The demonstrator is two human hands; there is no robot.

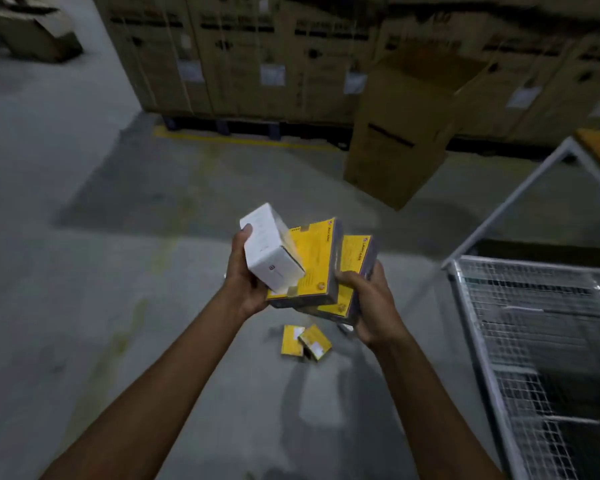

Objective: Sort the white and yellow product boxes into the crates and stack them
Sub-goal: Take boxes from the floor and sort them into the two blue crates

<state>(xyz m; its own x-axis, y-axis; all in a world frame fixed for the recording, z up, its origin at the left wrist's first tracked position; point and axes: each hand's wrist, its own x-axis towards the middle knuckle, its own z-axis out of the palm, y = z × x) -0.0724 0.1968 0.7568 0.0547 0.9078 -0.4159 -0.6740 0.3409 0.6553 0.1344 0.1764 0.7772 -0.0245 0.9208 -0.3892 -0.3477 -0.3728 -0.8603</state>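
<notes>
My left hand [245, 275] grips a white box [269, 251], thumb on its upper end, and also supports a yellow box [314, 261] lying behind it. My right hand [369, 306] holds a second yellow box [352, 268] from below and the side, fingers curled over its edge. Both hands are at chest height above the floor. Two small yellow boxes [305, 341] lie on the concrete floor right below my hands. A wire mesh crate [499, 341] stands to my right, its inside dark.
A tall open cardboard carton [399, 133] stands on the floor ahead to the right. A wall of stacked cartons on pallets [257, 57] runs across the back. A white metal frame [520, 195] rises beside the crate. More cartons [32, 32] sit far left.
</notes>
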